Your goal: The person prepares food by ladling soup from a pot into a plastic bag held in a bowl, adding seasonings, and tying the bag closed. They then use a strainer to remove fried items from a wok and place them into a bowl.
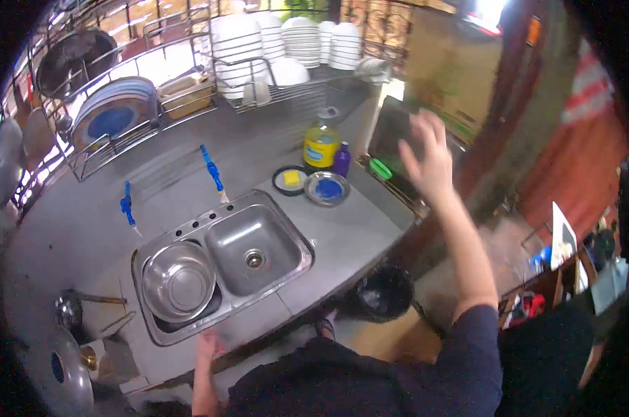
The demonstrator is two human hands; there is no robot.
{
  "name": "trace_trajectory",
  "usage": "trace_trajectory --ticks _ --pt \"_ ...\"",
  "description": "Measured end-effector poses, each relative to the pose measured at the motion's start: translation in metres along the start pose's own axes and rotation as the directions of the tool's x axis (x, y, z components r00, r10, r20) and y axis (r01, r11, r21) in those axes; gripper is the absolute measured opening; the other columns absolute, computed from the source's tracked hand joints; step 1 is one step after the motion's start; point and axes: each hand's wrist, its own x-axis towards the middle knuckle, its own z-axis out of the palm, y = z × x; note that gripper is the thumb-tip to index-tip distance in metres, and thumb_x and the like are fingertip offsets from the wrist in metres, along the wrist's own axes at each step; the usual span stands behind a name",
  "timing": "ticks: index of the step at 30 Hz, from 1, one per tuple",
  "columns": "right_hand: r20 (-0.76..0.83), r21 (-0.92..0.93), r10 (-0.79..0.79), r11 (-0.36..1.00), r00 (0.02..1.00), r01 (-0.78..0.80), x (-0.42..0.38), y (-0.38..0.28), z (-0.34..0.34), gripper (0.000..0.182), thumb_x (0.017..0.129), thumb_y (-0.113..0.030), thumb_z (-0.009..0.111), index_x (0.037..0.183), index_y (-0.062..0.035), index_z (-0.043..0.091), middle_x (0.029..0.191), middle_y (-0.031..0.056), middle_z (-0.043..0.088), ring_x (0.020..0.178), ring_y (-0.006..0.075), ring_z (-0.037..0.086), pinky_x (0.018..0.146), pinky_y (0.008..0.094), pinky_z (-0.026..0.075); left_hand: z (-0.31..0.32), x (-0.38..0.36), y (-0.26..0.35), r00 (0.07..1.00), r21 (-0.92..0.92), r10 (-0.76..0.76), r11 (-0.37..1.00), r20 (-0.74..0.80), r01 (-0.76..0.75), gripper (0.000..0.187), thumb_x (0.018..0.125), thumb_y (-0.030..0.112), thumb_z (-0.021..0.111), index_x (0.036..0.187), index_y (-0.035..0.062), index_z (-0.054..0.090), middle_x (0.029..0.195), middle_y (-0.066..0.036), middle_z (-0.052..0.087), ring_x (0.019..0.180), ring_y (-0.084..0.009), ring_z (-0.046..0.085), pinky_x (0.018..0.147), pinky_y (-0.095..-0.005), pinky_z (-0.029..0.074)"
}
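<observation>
My right hand [431, 158] is raised at the right of the counter, fingers apart and holding nothing. Behind and below it lies a bright green object [380, 169], perhaps a brush. My left hand [208, 343] is blurred at the counter's front edge, below the double sink [302, 267]; its fingers cannot be made out. A large steel bowl [181, 281] sits tilted in the left basin. At the counter's back stand a bottle of yellow liquid [320, 142] and a purple bottle [341, 160]. Before them are a yellow sponge [291, 178] on a dish and a metal plate [327, 199] with something blue.
Two blue taps [213, 172] [126, 207] come out of the wall. Above hangs a wire rack [182, 108] with stacked white bowls [300, 42] and blue-rimmed plates [113, 121]. A black bucket [380, 292] stands below the counter. Pans [69, 372] crowd the left side.
</observation>
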Motion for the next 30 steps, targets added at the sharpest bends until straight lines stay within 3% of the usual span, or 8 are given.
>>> trace_trajectory --ticks 3,5,7,10,12,13,22,30 --pt "0.059 -0.139 -0.152 0.977 0.987 0.159 0.113 0.092 0.117 0.046 0.071 -0.019 0.060 0.112 -0.0052 0.045 0.119 0.0178 0.040 0.108 0.0346 0.042 0.089 0.0394 0.038 -0.077 0.003 -0.094 0.943 0.704 0.250 0.709 -0.219 -0.024 0.035 0.075 0.024 0.054 0.096 -0.0036 0.052 0.080 -0.017 0.062 0.060 -0.0207 0.060 0.062 -0.0342 0.049" --pt "0.113 -0.235 -0.151 0.956 0.982 0.174 0.186 0.141 0.193 0.051 0.067 -0.016 0.059 0.115 -0.0064 0.044 0.120 0.0126 0.043 0.107 0.0298 0.044 0.087 0.0393 0.040 -0.021 -0.089 0.017 0.788 0.210 0.031 0.969 -0.615 0.126 0.036 0.076 0.027 0.054 0.092 -0.0048 0.055 0.081 -0.018 0.062 0.068 -0.0265 0.062 0.063 -0.0351 0.048" --pt "0.158 -0.298 -0.122 0.940 0.980 0.165 0.256 0.178 0.271 0.053 0.066 -0.019 0.060 0.115 -0.0072 0.045 0.119 0.0119 0.045 0.106 0.0288 0.046 0.087 0.0401 0.041 -0.057 -0.092 -0.096 0.636 0.394 0.121 0.866 -0.762 0.308 0.036 0.078 0.030 0.054 0.093 -0.0023 0.059 0.074 -0.013 0.062 0.059 -0.0197 0.059 0.055 -0.0306 0.047" --pt "0.275 -0.250 -0.040 0.962 0.960 0.111 0.328 0.189 0.356 0.054 0.065 -0.021 0.061 0.115 -0.0081 0.047 0.118 0.0135 0.047 0.106 0.0290 0.047 0.087 0.0402 0.041 -0.001 -0.157 -0.116 0.800 0.344 -0.040 0.889 -0.599 0.303 0.031 0.080 0.026 0.052 0.096 -0.0005 0.056 0.089 -0.013 0.059 0.068 -0.0221 0.056 0.061 -0.0319 0.046" --pt "0.239 -0.219 -0.327 0.899 0.914 0.379 0.378 0.237 0.448 0.049 0.072 -0.024 0.058 0.116 -0.0053 0.046 0.118 0.0158 0.047 0.108 0.0315 0.045 0.092 0.0384 0.036 0.081 -0.150 -0.087 0.147 -0.198 -0.292 0.870 -0.945 0.451 0.026 0.081 0.026 0.047 0.081 0.0017 0.057 0.063 -0.008 0.050 0.049 -0.0191 0.046 0.047 -0.0300 0.039" --pt "0.319 -0.070 -0.372 0.908 0.872 0.413 0.401 0.258 0.480 0.057 0.072 -0.019 0.058 0.123 -0.0018 0.038 0.128 0.0168 0.037 0.119 0.0275 0.035 0.099 0.0343 0.027 0.102 -0.175 -0.104 0.049 -0.309 -0.377 0.821 -0.925 0.480 0.026 0.081 0.026 0.047 0.083 0.0021 0.056 0.066 -0.008 0.051 0.051 -0.0191 0.047 0.047 -0.0302 0.040" --pt "0.516 0.197 -0.326 0.945 0.792 0.261 0.426 0.269 0.597 0.046 0.074 -0.003 0.045 0.120 0.0029 0.041 0.123 0.0174 0.042 0.114 0.0290 0.038 0.097 0.0361 0.028 0.246 -0.338 -0.119 0.122 -0.807 -0.992 0.100 -0.034 0.583 0.029 0.083 0.028 0.048 0.102 0.0058 0.050 0.090 -0.008 0.056 0.070 -0.0188 0.057 0.053 -0.0320 0.043" --pt "0.565 0.196 -0.168 0.978 0.808 0.066 0.358 0.259 0.596 0.044 0.074 -0.004 0.046 0.117 0.0041 0.042 0.119 0.0174 0.045 0.109 0.0280 0.042 0.092 0.0355 0.031 0.217 -0.309 -0.096 0.248 -0.837 -0.911 0.403 -0.329 0.371 0.039 0.085 0.028 0.046 0.117 0.0055 0.042 0.114 -0.010 0.052 0.086 -0.0206 0.060 0.055 -0.0326 0.045"
